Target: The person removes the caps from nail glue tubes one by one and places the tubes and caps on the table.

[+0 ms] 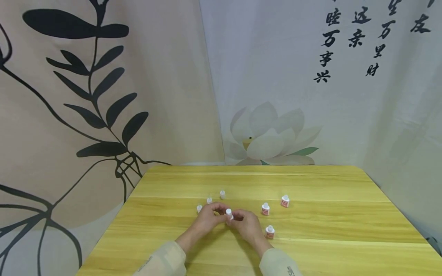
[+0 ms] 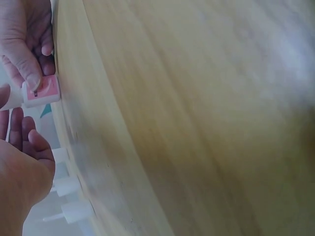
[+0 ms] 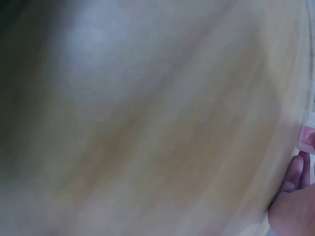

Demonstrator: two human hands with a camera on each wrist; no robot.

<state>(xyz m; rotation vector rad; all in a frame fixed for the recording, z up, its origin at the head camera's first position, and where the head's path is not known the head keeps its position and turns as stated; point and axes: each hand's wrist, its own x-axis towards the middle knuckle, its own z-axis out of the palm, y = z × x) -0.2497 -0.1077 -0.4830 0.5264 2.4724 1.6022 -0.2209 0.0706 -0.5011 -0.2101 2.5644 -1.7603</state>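
Between both hands, a small white bottle [image 1: 229, 217] with a pink label is held upright above the table. My right hand [image 1: 246, 225] pinches its body, with the thumb on the pink label [image 2: 48, 87] in the left wrist view. At its white cap [image 1: 228, 211] are the fingertips of my left hand [image 1: 207, 219], which pinch it. The right wrist view catches only part of a hand [image 3: 295, 211] and the pink label at its right edge.
Left of the hands stand small whitish pieces with thin tips, one at the back [image 1: 222, 194], another [image 1: 209, 200] nearer, a third [image 1: 199, 208] beside the left hand. Three similar pink-labelled bottles stand right: one [image 1: 285, 201], another [image 1: 265, 209], and the nearest [image 1: 270, 232]. All are on the wooden table [image 1: 328, 222].
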